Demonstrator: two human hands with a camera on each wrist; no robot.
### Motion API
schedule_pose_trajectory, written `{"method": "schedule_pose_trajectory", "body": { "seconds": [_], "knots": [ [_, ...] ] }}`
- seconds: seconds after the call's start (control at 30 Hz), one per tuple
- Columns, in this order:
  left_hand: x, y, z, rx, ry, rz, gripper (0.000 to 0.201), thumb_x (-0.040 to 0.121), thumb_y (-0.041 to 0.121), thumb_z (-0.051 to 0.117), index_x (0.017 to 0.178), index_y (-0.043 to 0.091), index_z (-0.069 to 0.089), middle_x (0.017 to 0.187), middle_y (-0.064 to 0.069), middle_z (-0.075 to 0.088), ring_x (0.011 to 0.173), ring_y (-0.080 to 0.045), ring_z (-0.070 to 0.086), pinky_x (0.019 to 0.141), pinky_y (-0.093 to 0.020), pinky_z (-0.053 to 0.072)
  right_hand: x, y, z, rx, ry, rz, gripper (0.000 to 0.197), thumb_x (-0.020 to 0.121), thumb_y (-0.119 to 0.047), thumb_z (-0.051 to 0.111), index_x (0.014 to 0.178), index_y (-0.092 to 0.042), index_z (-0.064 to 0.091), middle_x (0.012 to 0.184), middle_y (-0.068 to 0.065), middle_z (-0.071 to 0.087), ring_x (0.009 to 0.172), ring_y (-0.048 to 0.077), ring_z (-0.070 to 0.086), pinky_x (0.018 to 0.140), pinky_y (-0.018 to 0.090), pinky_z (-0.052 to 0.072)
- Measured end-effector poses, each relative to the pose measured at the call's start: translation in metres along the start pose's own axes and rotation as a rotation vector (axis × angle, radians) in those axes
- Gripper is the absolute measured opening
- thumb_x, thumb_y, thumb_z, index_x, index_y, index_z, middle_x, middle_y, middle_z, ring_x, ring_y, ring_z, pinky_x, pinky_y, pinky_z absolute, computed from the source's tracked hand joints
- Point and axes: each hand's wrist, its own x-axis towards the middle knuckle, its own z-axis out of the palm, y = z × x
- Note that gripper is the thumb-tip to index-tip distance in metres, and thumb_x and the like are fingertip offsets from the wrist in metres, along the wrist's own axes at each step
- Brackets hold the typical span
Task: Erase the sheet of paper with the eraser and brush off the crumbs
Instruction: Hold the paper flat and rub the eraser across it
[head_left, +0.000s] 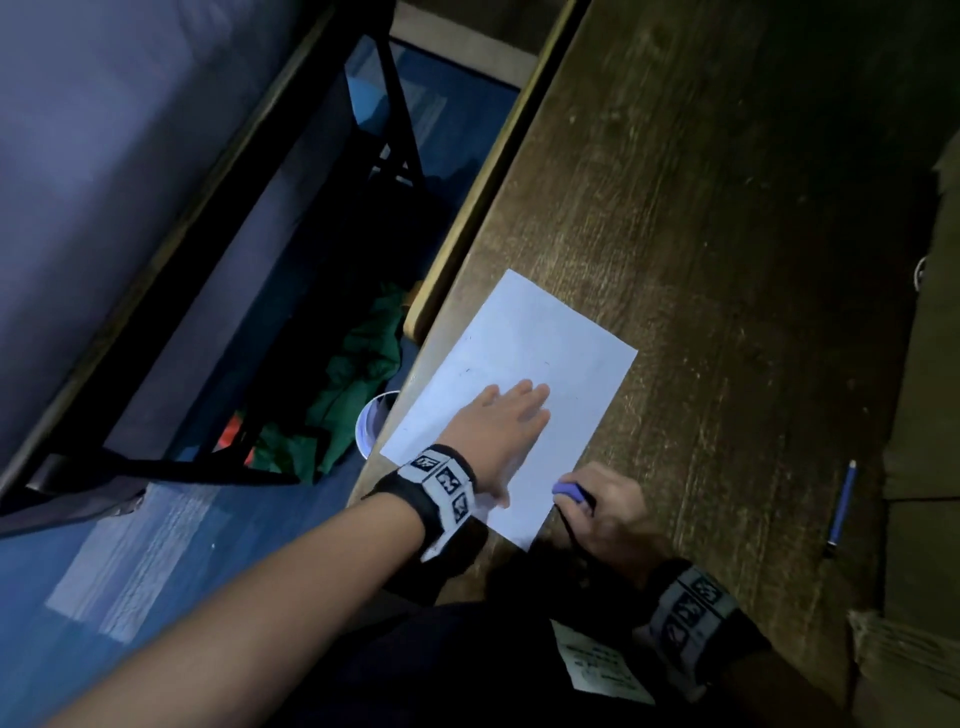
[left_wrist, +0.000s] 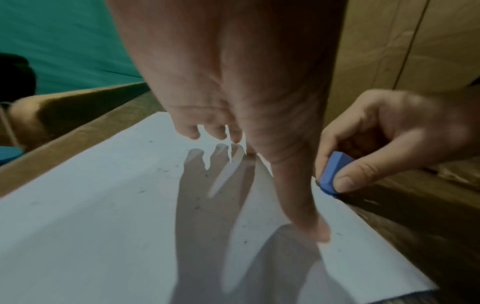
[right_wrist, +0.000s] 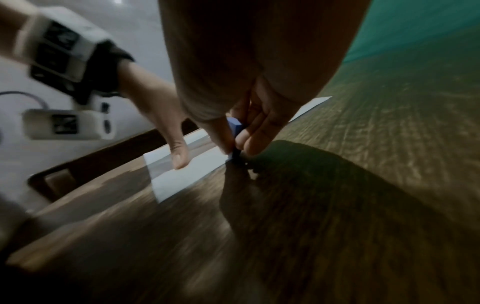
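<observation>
A white sheet of paper (head_left: 519, 374) lies on the wooden desk (head_left: 727, 208), with small dark crumbs scattered on the sheet (left_wrist: 103, 205). My left hand (head_left: 506, 415) lies over the paper with straight fingers (left_wrist: 309, 216), just above or touching it. My right hand (head_left: 597, 512) pinches a blue eraser (head_left: 569, 491) at the sheet's right edge, near its close corner. The left wrist view has the eraser (left_wrist: 333, 172) between thumb and fingers, its tip down at the paper edge. The right wrist view shows the eraser (right_wrist: 235, 126) mostly hidden by my fingers.
A blue pen (head_left: 841, 501) lies on the desk to the right. A cardboard box (head_left: 924, 364) stands at the far right. A small written note (head_left: 597, 665) sits near my lap. Left of the desk edge are a round bin (head_left: 371, 423), green cloth (head_left: 358, 379) and a chair frame.
</observation>
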Motion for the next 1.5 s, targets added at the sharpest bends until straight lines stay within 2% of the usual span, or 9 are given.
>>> {"method": "schedule_pose_trajectory", "body": {
  "seconds": [0.17, 0.37, 0.63, 0.8, 1.0, 1.07, 1.2, 1.4, 1.5],
  "knots": [
    [-0.037, -0.038, 0.018, -0.225, 0.137, -0.306, 0.127, 0.076, 0.079, 0.065, 0.163, 0.012, 0.001, 0.171, -0.004, -0.010, 0.157, -0.025, -0.010, 0.126, -0.047, 0.004, 0.017, -0.013, -0.005, 0.023, -0.019, 0.016, 0.012, 0.082, -0.004, 0.069, 0.078, -0.016, 0.068, 0.076, -0.006, 0.058, 0.066, 0.008, 0.052, 0.063, 0.014, 0.039],
    [-0.034, -0.033, 0.030, -0.127, 0.000, -0.125, 0.140, 0.071, 0.076, 0.073, 0.162, 0.010, -0.012, 0.169, -0.001, -0.023, 0.156, -0.020, -0.015, 0.127, -0.047, 0.004, 0.070, -0.044, 0.002, 0.064, 0.041, 0.038, 0.008, 0.088, -0.020, 0.067, 0.096, -0.022, 0.069, 0.089, -0.010, 0.061, 0.081, 0.001, 0.056, 0.076, 0.011, 0.043],
    [-0.025, -0.071, 0.019, -0.138, -0.003, -0.080, 0.139, 0.068, 0.075, 0.076, 0.163, 0.021, -0.009, 0.168, 0.009, -0.023, 0.155, -0.011, -0.015, 0.126, -0.040, -0.002, 0.107, -0.045, 0.019, -0.053, 0.047, 0.071, 0.009, 0.092, -0.019, 0.059, 0.092, -0.014, 0.067, 0.085, 0.000, 0.056, 0.077, 0.017, 0.056, 0.075, 0.028, 0.047],
    [-0.019, -0.072, 0.015, -0.130, -0.016, -0.098, 0.149, 0.062, 0.075, 0.081, 0.162, 0.019, -0.014, 0.168, 0.008, -0.024, 0.155, -0.011, -0.017, 0.125, -0.040, -0.003, 0.061, -0.055, 0.028, -0.075, -0.417, -0.144, 0.017, 0.092, -0.020, 0.054, 0.076, -0.018, 0.057, 0.076, -0.002, 0.047, 0.072, 0.020, 0.048, 0.073, 0.040, 0.047],
    [-0.016, -0.070, 0.010, -0.096, -0.051, -0.104, 0.153, 0.059, 0.076, 0.081, 0.161, 0.019, -0.017, 0.168, 0.007, -0.025, 0.155, -0.012, -0.018, 0.126, -0.048, -0.003, 0.128, -0.052, 0.015, -0.098, 0.059, 0.064, 0.016, 0.095, -0.021, 0.054, 0.090, -0.013, 0.066, 0.087, 0.003, 0.058, 0.078, 0.019, 0.057, 0.076, 0.034, 0.049],
    [-0.016, -0.071, 0.009, -0.081, -0.058, -0.106, 0.153, 0.059, 0.079, 0.079, 0.161, 0.020, -0.018, 0.167, 0.007, -0.025, 0.155, -0.013, -0.018, 0.126, -0.050, -0.004, 0.115, -0.060, 0.028, -0.084, 0.014, 0.024, 0.015, 0.094, -0.016, 0.055, 0.088, -0.009, 0.067, 0.087, 0.006, 0.058, 0.080, 0.023, 0.058, 0.078, 0.038, 0.049],
    [-0.016, -0.072, 0.012, -0.084, -0.072, -0.103, 0.156, 0.056, 0.080, 0.079, 0.161, 0.020, -0.019, 0.167, 0.007, -0.028, 0.154, -0.014, -0.022, 0.125, -0.053, -0.006, 0.068, -0.077, 0.037, -0.088, -0.421, -0.159, 0.012, 0.090, -0.017, 0.057, 0.079, -0.015, 0.062, 0.083, 0.004, 0.053, 0.078, 0.026, 0.054, 0.075, 0.044, 0.047],
    [-0.015, -0.071, 0.010, -0.085, -0.089, -0.098, 0.161, 0.053, 0.079, 0.082, 0.159, 0.018, -0.023, 0.166, 0.006, -0.030, 0.153, -0.015, -0.024, 0.123, -0.053, -0.009, 0.122, -0.059, 0.022, -0.088, 0.083, 0.009, 0.015, 0.095, -0.018, 0.055, 0.095, -0.011, 0.068, 0.088, 0.003, 0.059, 0.079, 0.017, 0.057, 0.077, 0.029, 0.047],
    [-0.015, -0.071, 0.013, -0.069, -0.091, -0.108, 0.159, 0.055, 0.081, 0.079, 0.159, 0.019, -0.022, 0.166, 0.006, -0.030, 0.153, -0.015, -0.024, 0.124, -0.053, -0.008, 0.083, -0.072, 0.039, -0.101, -0.199, -0.099, 0.015, 0.093, -0.015, 0.056, 0.083, -0.010, 0.065, 0.084, 0.007, 0.056, 0.079, 0.026, 0.057, 0.077, 0.040, 0.046]
  ]
}}
